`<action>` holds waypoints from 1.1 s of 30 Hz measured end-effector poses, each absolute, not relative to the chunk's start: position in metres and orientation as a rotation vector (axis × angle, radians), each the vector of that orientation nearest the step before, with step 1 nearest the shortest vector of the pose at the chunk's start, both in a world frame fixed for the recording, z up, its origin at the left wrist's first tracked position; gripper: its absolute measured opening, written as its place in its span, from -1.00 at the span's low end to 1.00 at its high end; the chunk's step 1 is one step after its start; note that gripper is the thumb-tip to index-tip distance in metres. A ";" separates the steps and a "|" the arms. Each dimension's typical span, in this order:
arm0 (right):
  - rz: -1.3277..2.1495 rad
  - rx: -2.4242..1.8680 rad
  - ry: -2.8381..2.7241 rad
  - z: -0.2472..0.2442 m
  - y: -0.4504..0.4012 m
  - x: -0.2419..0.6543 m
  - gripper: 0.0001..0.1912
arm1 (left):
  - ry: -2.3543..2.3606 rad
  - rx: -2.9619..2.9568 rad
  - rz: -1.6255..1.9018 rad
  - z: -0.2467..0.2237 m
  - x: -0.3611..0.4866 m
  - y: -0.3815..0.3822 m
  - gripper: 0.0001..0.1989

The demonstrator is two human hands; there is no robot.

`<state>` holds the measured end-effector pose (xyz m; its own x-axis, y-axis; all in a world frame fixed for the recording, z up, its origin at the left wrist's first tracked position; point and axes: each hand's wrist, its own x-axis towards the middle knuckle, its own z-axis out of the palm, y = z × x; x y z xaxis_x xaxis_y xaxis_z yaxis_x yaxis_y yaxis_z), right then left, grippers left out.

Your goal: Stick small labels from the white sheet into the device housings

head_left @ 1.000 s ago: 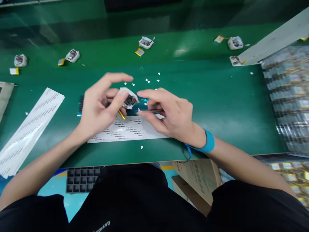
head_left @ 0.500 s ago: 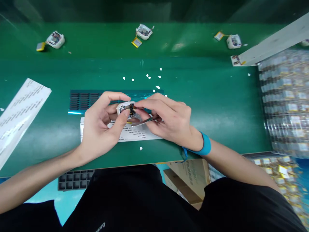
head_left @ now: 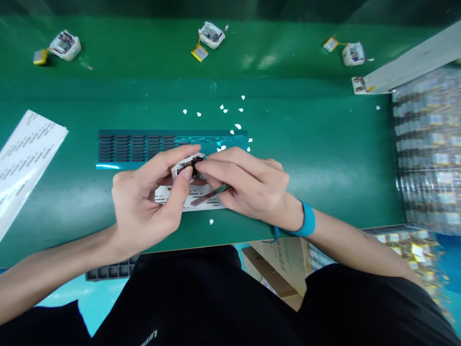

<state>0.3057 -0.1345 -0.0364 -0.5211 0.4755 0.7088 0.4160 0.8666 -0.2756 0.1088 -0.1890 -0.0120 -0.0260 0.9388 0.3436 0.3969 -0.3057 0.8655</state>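
Observation:
My left hand (head_left: 153,197) is closed around a small white device housing (head_left: 176,172), thumb on its near side and index finger along its far edge. Circuitry shows in the housing's open face. My right hand (head_left: 248,182) has thumb and index finger pinched at the housing's right end; what they pinch there is hidden. Metal tweezers (head_left: 209,196) are tucked in the same hand, their end sticking out to the lower left. Beneath both hands lies a white printed sheet (head_left: 201,204), and behind them a blue film strip (head_left: 139,149) with rows of dark pads.
Along the back stand three white housings (head_left: 212,34) with wired yellow-edged batteries (head_left: 200,53). Small white stickers (head_left: 238,126) dot the green table (head_left: 324,144). Another printed sheet (head_left: 29,158) lies left. Stacked clear trays (head_left: 428,158) and a white bar (head_left: 414,60) occupy the right.
The housing has tilted in my left hand, and my right fingertips have moved slightly left over it. The tweezers' end has swung lower. The camera view has shifted a little.

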 end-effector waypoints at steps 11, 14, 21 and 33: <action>-0.162 -0.642 -2.160 -0.039 -0.134 0.309 -0.77 | 1.387 1.639 1.291 -0.010 0.109 -0.189 -0.74; -0.277 -0.598 -2.266 -0.036 -0.133 0.312 -0.76 | 1.407 1.672 1.263 -0.012 0.109 -0.189 -0.72; -0.263 -0.655 -2.279 -0.037 -0.134 0.308 -0.77 | 1.509 1.865 1.219 -0.016 0.108 -0.189 -0.71; -0.179 -0.644 -2.263 -0.037 -0.135 0.311 -0.81 | 1.465 1.862 1.229 -0.013 0.106 -0.189 -0.69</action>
